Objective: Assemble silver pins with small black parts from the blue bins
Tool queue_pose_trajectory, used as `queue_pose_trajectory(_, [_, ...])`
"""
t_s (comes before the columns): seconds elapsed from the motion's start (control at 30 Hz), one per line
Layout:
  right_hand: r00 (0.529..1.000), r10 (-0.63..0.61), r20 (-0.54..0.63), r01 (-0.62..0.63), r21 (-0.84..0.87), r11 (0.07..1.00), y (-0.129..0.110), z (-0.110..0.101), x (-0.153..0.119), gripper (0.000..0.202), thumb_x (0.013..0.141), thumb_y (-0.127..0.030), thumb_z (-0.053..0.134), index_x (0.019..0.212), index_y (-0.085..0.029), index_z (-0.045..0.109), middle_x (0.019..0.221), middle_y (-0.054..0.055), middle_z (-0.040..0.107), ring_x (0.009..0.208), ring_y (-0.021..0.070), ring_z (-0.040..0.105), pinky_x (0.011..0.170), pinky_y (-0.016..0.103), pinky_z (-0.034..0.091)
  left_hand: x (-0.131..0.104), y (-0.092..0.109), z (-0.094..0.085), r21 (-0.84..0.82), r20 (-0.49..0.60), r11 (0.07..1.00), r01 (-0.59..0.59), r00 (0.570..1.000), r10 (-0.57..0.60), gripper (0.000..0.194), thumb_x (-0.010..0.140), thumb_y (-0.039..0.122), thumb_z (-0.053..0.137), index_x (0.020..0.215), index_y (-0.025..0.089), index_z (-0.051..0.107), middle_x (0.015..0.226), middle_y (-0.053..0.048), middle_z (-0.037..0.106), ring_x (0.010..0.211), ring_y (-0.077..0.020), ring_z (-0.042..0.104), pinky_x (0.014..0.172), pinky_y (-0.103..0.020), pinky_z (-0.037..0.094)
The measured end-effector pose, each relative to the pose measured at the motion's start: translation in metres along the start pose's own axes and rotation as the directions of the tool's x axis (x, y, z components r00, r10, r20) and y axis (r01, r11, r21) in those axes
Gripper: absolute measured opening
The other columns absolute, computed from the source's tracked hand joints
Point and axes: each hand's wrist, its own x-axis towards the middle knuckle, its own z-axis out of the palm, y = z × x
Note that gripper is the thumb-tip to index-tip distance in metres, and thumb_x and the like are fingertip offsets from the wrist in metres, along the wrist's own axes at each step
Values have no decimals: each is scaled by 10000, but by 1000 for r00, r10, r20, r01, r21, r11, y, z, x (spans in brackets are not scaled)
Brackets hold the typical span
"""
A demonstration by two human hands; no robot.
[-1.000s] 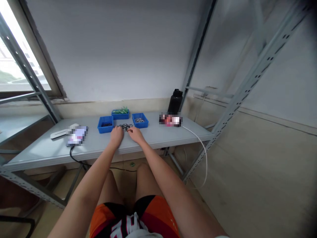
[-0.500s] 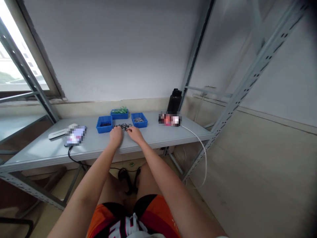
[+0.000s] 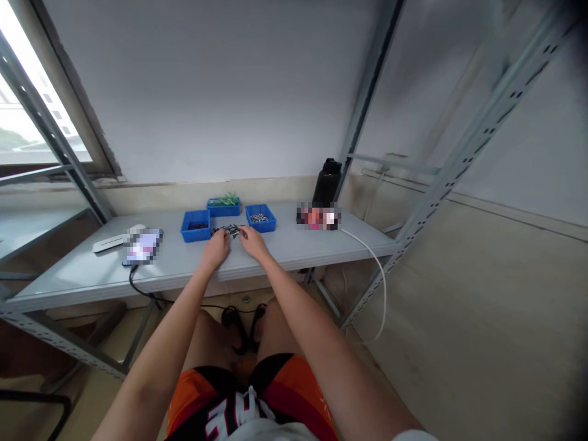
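Note:
A pile of small dark and silvery pieces [image 3: 232, 230] lies on the grey table between my two hands. My left hand [image 3: 217, 247] is at the pile's left side, its fingers closed around something too small to make out. At the right edge of the pile, my right hand [image 3: 252, 241] has its fingertips pinched together on something I cannot make out. A blue bin with dark contents [image 3: 196, 235] stands left of the pile. Another blue bin [image 3: 263, 227], holding small silvery pieces, is to the right. Behind them is a blue bin with green items [image 3: 223, 211].
A black bottle [image 3: 326, 184] stands at the back right, near a blurred device [image 3: 318, 217] with a white cable [image 3: 383, 282]. On the left lie a phone [image 3: 143, 246] and a white object [image 3: 110, 242]. Metal shelf posts [image 3: 374, 92] frame the table [image 3: 294, 251].
My right hand's fingertips have shifted onto the pile's right edge, and the left fingers now reach further into it. The view has moved slightly.

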Motion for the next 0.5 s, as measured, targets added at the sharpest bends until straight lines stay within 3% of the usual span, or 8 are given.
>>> queue_pose_trajectory(0.2, [998, 5, 59, -7, 40, 999, -3, -5, -3, 231, 907, -173, 521, 1057, -191, 696, 1064, 80, 722, 962, 185, 657, 896, 306, 486, 0, -7, 3, -115, 3, 992, -56, 998, 57, 239, 950, 191, 408, 1036, 134, 623, 1059, -151, 690, 992, -251, 642, 857, -329, 470])
queue_pose_trajectory(0.5, [997, 42, 62, -46, 67, 997, -3, -4, -4, 174, 911, -214, 543, 962, -205, 709, 945, 55, 741, 888, 181, 668, 840, 294, 489, 2, -12, 4, -263, -59, 965, -10, 998, -6, 206, 932, 233, 442, 983, 156, 626, 1009, -115, 706, 944, -226, 648, 859, -319, 472])
